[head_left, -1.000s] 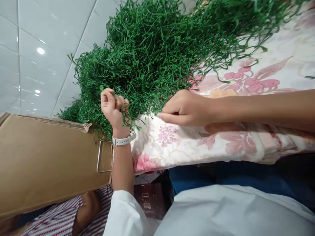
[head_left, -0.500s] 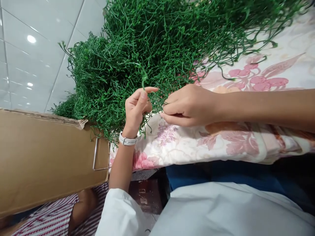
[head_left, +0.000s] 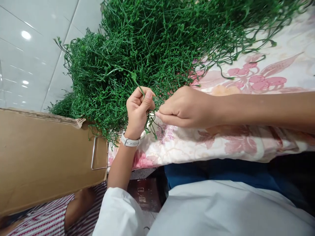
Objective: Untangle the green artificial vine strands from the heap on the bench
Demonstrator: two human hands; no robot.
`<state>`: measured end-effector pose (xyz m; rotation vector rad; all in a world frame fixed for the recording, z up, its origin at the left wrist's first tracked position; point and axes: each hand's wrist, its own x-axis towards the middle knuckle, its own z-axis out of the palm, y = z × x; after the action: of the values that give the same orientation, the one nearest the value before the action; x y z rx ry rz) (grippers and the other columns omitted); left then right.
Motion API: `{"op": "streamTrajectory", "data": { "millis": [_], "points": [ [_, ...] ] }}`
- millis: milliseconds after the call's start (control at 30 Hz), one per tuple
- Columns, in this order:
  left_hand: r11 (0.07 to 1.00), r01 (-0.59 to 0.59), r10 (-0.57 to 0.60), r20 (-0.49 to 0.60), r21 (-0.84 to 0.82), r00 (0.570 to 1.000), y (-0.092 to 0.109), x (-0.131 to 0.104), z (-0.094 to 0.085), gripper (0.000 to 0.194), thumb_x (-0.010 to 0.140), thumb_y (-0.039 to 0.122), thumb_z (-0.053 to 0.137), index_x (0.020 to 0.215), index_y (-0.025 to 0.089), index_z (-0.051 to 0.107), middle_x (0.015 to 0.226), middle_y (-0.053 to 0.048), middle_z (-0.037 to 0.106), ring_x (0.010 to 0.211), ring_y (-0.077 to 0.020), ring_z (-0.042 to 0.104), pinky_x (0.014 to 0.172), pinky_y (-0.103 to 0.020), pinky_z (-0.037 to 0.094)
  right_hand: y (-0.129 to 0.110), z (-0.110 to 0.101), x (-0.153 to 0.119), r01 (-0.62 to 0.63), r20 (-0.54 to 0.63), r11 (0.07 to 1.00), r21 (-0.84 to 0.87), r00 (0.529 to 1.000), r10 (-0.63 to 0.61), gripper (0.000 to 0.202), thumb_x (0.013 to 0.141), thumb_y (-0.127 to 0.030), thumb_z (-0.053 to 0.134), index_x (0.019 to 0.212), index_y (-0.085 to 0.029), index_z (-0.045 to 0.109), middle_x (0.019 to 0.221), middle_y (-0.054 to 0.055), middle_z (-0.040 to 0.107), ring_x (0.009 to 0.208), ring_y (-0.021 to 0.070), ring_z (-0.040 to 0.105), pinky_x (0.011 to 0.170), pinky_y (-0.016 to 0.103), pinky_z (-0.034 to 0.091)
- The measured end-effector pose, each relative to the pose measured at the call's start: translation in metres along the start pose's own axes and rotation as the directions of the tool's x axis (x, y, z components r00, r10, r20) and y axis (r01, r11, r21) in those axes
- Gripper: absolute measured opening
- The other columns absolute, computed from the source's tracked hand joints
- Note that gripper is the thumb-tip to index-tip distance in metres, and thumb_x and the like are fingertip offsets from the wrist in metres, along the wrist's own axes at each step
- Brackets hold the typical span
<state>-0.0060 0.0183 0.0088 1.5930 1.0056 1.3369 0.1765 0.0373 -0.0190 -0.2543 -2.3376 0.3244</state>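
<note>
Because so thin a green stem [head_left: 134,77] seems to need a fine hold, the left hand [head_left: 140,109] pinches it with the thumb pressed to curled fingers, its tip rising above the knuckles. A few loose strands [head_left: 148,129] dangle just below that grip. Close beside it, the right hand [head_left: 183,108] is curled closed, fingertips turned towards the left ones — whether anything is between them, I cannot tell. Both are low over the near part of the flower-patterned tabletop [head_left: 187,149], while the tangled green heap [head_left: 159,42] spreads directly beyond, presumably to lie within easy reach. A cardboard panel [head_left: 49,150] stands beside the tabletop's left end — perhaps as a side wall — with a bent wire [head_left: 93,153] at its edge. Below it shows another person's striped garment [head_left: 44,216].
</note>
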Motion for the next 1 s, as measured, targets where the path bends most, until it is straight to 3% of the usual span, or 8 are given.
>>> {"op": "streamTrajectory", "data": {
  "millis": [133,333,533,700,800,833,900,1000],
  "points": [
    [0.999,-0.011,0.013,-0.044,0.043,0.999,0.002,-0.005,0.011,0.047,0.082,0.058,0.088,0.072,0.019,0.064,0.061,0.005,0.052,0.05,-0.0047,0.047,0.049,-0.019,0.034,-0.014,0.0,0.002,0.045,0.126,0.98,-0.191,0.992,-0.021,0.038,0.102,-0.022,0.046,0.064,-0.019,0.041,0.056,-0.002,0.037,0.058,0.0114,0.014,0.059,0.033,0.016],
    [0.996,0.07,-0.075,-0.104,-0.048,0.992,0.005,-0.012,0.018,0.047,0.08,0.057,0.09,0.074,0.019,0.062,0.066,0.005,0.052,0.052,-0.0048,0.044,0.051,-0.02,0.036,-0.023,-0.002,0.008,0.073,0.25,0.939,-0.336,0.968,0.014,0.031,0.095,-0.017,0.052,0.064,-0.018,0.047,0.053,-0.002,0.04,0.056,0.011,0.007,0.053,0.031,0.012],
    [0.965,0.24,-0.251,-0.118,-0.103,0.961,0.018,-0.016,0.025,0.047,0.091,0.044,0.083,0.069,0.019,0.051,0.061,0.006,0.04,0.05,-0.0046,0.036,0.048,-0.02,0.033,-0.023,-0.006,0.018,0.121,0.345,0.912,-0.393,0.938,0.024,0.026,0.094,-0.015,0.047,0.07,-0.019,0.057,0.056,0.002,0.054,0.049,0.0139,0.029,0.05,0.031,0.015],
    [0.922,0.324,-0.359,-0.155,-0.211,0.92,0.033,-0.008,0.024,0.036,0.098,0.02,0.073,0.068,0.019,0.052,0.055,0.008,0.03,0.046,-0.005,0.03,0.046,-0.02,0.028,-0.034,0.005,0.011,0.21,0.299,0.909,-0.359,0.949,-0.101,0.023,0.093,-0.011,0.05,0.072,-0.018,0.058,0.054,0.002,0.055,0.047,0.0148,0.037,0.049,0.029,0.021],
    [0.9,0.264,-0.377,-0.314,-0.346,0.871,0.041,0.011,0.0,0.039,0.104,0.019,0.062,0.067,0.02,0.049,0.053,0.009,0.018,0.045,-0.0069,0.017,0.045,-0.024,0.024,-0.05,0.021,0.003,0.413,0.345,0.888,-0.203,0.879,-0.33,0.023,0.088,-0.009,0.056,0.067,-0.02,0.054,0.051,0.001,0.052,0.046,0.0157,0.04,0.046,0.032,0.02],
    [0.912,0.165,-0.317,-0.39,-0.376,0.864,0.043,0.017,-0.01,0.041,0.106,0.021,0.059,0.067,0.021,0.048,0.053,0.009,0.014,0.047,-0.0079,0.013,0.045,-0.025,0.023,-0.052,0.024,0.001,0.444,0.346,0.879,-0.173,0.863,-0.368,0.022,0.088,-0.011,0.057,0.068,-0.02,0.054,0.051,0.0,0.052,0.046,0.0157,0.04,0.046,0.033,0.019],
    [0.938,0.008,-0.171,-0.442,-0.346,0.881,0.045,0.025,-0.025,0.037,0.108,0.024,0.056,0.071,0.022,0.054,0.055,0.008,0.011,0.049,-0.0103,0.01,0.046,-0.028,0.021,-0.046,0.024,0.004,0.412,0.249,0.888,-0.205,0.899,-0.36,0.023,0.091,-0.012,0.054,0.069,-0.02,0.052,0.056,0.0,0.054,0.047,0.0142,0.037,0.049,0.033,0.016],
    [0.968,0.024,-0.112,-0.343,-0.251,0.933,0.039,0.025,-0.033,0.028,0.101,0.031,0.071,0.076,0.022,0.064,0.056,0.01,0.01,0.049,-0.0083,0.008,0.045,-0.026,0.019,-0.016,0.004,0.014,0.215,0.028,0.941,-0.26,0.976,-0.215,0.037,0.101,-0.02,0.043,0.065,-0.022,0.037,0.057,-0.002,0.043,0.052,0.0131,0.031,0.053,0.032,0.016]
  ]
}}
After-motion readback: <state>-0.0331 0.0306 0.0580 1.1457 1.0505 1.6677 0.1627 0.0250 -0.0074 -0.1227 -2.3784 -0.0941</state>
